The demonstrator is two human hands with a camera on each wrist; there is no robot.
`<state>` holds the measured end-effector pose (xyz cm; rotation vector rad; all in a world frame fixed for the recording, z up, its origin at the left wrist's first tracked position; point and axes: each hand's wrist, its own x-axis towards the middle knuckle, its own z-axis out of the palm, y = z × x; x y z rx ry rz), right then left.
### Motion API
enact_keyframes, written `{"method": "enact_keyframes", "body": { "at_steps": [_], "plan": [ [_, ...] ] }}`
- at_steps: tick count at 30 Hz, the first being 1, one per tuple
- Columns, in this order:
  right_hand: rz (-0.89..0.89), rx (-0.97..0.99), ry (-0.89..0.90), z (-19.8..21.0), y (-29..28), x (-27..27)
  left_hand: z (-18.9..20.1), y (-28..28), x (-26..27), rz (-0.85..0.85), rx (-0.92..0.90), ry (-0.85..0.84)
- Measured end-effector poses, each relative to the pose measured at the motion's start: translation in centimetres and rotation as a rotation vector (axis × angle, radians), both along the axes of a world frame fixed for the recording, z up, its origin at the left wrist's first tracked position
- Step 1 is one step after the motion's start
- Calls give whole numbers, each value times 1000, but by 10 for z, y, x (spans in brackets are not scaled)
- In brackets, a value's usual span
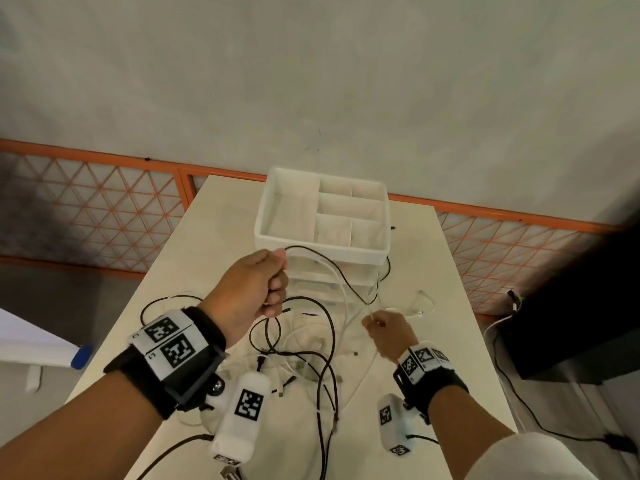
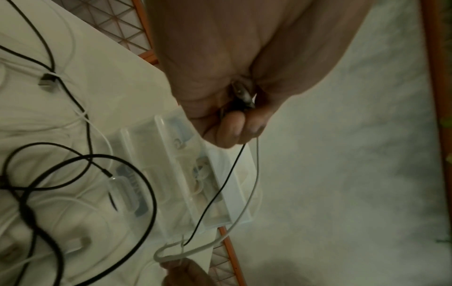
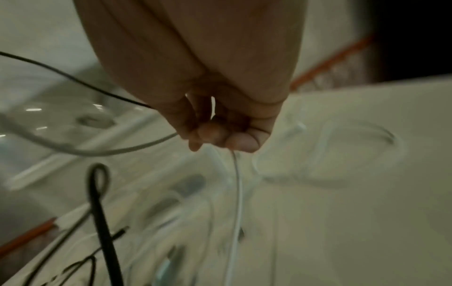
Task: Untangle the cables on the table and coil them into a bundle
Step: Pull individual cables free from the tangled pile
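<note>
On the counter, near the white tray, the left hand grips cables; the right hand pinches a white cable.

White divided tray atop clear drawers; orange lattice fence behind; grey wall
</note>
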<state>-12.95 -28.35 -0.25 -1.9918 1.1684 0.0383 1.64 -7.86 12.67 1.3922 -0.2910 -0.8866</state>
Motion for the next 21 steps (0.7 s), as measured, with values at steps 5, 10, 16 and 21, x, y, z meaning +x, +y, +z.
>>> {"method": "enact_keyframes", "body": {
  "at_steps": [5,10,16,21],
  "plan": [
    [61,-313,-343,103,1,7,17,-2,11,130,-90,-2],
    [135,-250,-786,177,24,3,26,-11,10,193,-218,78],
    [93,133,-1027,201,50,23,38,-29,-17,-64,-289,-25],
    [-131,124,-1192,217,42,33,-19,-30,-34,-286,52,-317]
  ]
}}
